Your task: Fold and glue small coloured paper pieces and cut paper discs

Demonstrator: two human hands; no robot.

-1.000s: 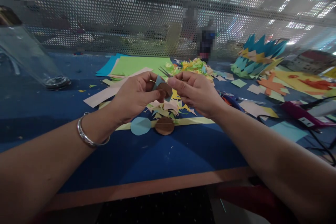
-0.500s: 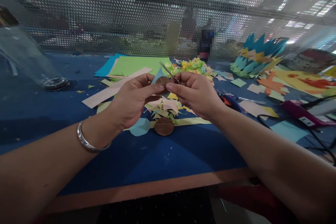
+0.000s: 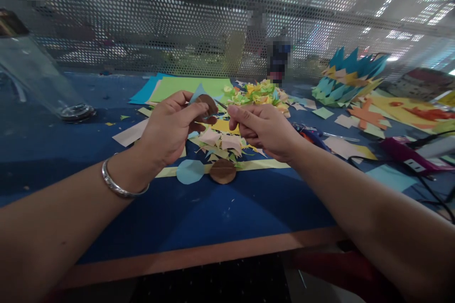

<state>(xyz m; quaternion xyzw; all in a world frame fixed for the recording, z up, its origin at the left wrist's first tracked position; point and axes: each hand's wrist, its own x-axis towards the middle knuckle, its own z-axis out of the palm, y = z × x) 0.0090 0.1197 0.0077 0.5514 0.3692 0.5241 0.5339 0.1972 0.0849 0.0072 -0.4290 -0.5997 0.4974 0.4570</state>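
Pinched in my left hand (image 3: 174, 123) are a brown paper disc (image 3: 206, 103) and a piece of light blue paper (image 3: 199, 92) behind it. My right hand (image 3: 261, 128) grips a pair of scissors (image 3: 221, 104); their thin blades point left at the edge of the brown disc, and the handles are hidden by my fingers. Below my hands, a light blue paper circle (image 3: 190, 172) and a brown circle (image 3: 222, 172) lie side by side on a pale yellow strip (image 3: 265, 164). Just behind them is a heap of paper scraps (image 3: 222, 144).
Green paper sheets (image 3: 199, 86) and curly paper pieces (image 3: 261, 92) lie at the back. A glass bottle (image 3: 42, 73) stands left. On the right are a blue paper crown (image 3: 348, 75), a purple power strip (image 3: 408, 154) with cables, and orange paper cutouts (image 3: 368, 113).
My left hand has moved left with the brown disc and blue paper, away from my right hand. The scissors have turned from pointing up to pointing left at the disc.
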